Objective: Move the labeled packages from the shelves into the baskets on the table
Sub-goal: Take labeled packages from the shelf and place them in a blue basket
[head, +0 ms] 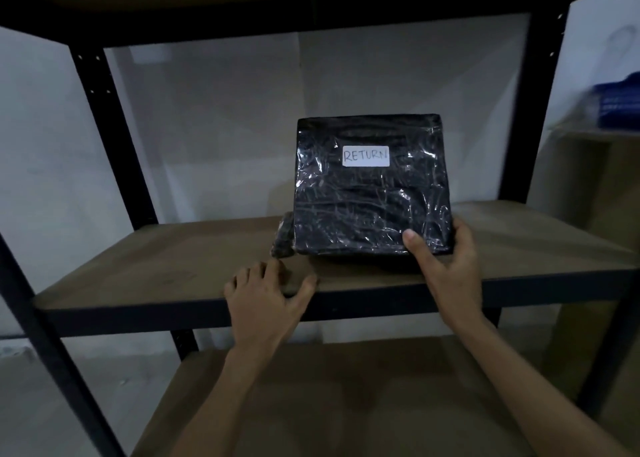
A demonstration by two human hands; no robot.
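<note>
- The right hand (446,259) grips the lower right corner of the black package (372,193), with the thumb pressed on its front face and the fingers wrapped behind it.
- The left hand (266,294) holds nothing. It rests over the front edge of the shelf board (173,259) with its fingers loosely spread, just below and left of the package and not touching it.
- The package is wrapped in shiny plastic and tilted up on its bottom edge on the board, so its white label (365,156) reading "RETURN" faces the camera.
- A dark wrapped bit (282,235) sticks out at the package's lower left, between it and the left hand. Whether it belongs to the package cannot be told.
- The black top beam (311,20) of the rack crosses above the package, and a lower board (329,404) lies under the arms.
- A black upright post (533,110) stands between the package and a blurred blue object (616,103) at the right edge.
</note>
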